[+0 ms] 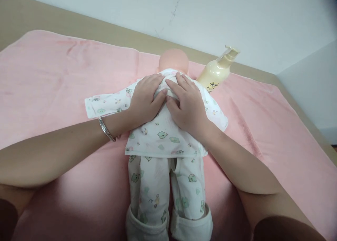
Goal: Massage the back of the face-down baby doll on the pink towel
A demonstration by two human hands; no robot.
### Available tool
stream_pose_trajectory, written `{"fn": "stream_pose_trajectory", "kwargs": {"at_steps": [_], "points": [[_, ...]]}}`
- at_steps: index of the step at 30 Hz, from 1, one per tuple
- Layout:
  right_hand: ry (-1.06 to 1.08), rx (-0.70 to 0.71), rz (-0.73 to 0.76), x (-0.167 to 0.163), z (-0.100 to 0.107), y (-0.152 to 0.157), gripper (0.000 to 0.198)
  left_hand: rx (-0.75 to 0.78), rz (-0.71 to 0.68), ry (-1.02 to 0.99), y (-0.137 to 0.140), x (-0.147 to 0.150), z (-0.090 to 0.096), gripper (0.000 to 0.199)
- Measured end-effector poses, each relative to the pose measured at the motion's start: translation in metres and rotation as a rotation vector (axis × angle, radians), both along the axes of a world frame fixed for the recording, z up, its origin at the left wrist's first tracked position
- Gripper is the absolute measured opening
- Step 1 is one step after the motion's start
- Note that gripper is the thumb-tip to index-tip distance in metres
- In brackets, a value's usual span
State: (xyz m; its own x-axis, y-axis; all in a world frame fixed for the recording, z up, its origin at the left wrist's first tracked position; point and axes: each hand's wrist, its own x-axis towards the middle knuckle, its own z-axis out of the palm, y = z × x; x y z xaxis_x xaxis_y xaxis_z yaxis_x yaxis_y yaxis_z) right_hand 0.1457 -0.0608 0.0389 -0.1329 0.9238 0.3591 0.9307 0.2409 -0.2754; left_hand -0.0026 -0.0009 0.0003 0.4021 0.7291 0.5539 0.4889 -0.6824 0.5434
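A baby doll [173, 60] lies face down, its bald head away from me. It wears a white printed top [160, 139] and matching trousers [155, 184] with turned-up cuffs. My left hand [147, 97] rests flat on the left side of the doll's upper back, a silver bangle [106, 129] on its wrist. On the right side of the upper back lies my right hand [186, 104], palm down with its fingers spread. The two thumbs nearly meet over the middle of the back. Neither hand grips anything.
Beneath the doll a pink blanket [65, 76] covers most of a wooden surface [86, 25]. Just right of the doll's head, a pale yellow pump bottle [217, 70] with a cow picture appears tilted. A white wall [237, 16] stands behind.
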Motion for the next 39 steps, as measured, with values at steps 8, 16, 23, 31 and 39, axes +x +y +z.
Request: {"fn": "stream_pose_trajectory", "kwargs": {"at_steps": [8, 16, 23, 31, 39], "points": [[-0.014, -0.034, 0.024, 0.005, -0.001, 0.004, 0.048, -0.019, 0.011, 0.018, 0.001, 0.0, -0.003, 0.046], [-0.004, -0.004, 0.028, 0.006, -0.003, 0.005, 0.046, -0.008, 0.017, 0.018, 0.001, -0.001, -0.003, 0.049], [-0.009, -0.005, 0.029, 0.006, -0.003, 0.005, 0.045, -0.013, 0.012, 0.013, 0.001, -0.001, -0.003, 0.048], [-0.005, -0.027, 0.017, 0.005, -0.001, 0.004, 0.047, -0.008, 0.006, 0.013, 0.001, -0.001, -0.003, 0.05], [0.003, 0.012, 0.043, 0.008, -0.006, 0.007, 0.046, 0.046, -0.024, -0.034, 0.008, -0.003, -0.012, 0.05]]}}
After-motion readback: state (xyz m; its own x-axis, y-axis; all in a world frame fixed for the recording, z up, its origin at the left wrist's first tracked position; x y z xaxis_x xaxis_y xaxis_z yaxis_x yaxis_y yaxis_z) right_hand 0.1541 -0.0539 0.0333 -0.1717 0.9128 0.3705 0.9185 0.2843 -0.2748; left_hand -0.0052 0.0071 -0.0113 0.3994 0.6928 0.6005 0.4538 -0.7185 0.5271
